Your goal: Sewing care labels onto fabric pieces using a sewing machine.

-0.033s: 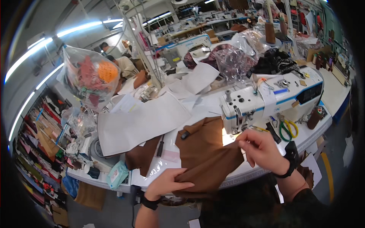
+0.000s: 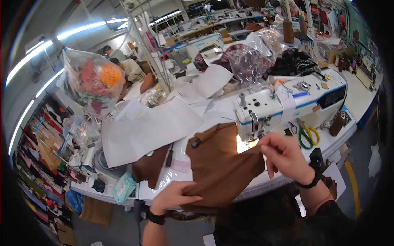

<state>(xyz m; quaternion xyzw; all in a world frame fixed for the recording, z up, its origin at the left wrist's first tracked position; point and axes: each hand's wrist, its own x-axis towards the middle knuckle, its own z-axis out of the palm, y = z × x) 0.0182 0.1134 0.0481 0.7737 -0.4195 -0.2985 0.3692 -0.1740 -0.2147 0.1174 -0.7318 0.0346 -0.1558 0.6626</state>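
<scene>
A brown fabric piece [image 2: 227, 176] stretches between my hands, part of it on the table and its near edge hanging past the rim. My right hand [image 2: 283, 158] pinches its right corner between thumb and fingers, just in front of the sewing machine [image 2: 283, 104]. At the near left side my left hand [image 2: 174, 197] holds the cloth, one digit lying over it and the others partly hidden by it. The fabric's left part is folded, with a small black clip-like object [image 2: 195, 143] on it. The machine's lamp lights the area by the needle.
Left of the fabric lie a screwdriver [image 2: 169, 158], a darker brown piece [image 2: 150, 168] and a large white sheet [image 2: 150, 133]. Green-and-yellow-handled scissors [image 2: 305, 137] and a thread cone [image 2: 337, 124] are at the right. A turquoise packet [image 2: 124, 187] sits near the front edge.
The whole view has shifted slightly, so the scene sits a little farther left. My right hand's fingers have moved slightly at the fabric corner; both hands stay on the cloth.
</scene>
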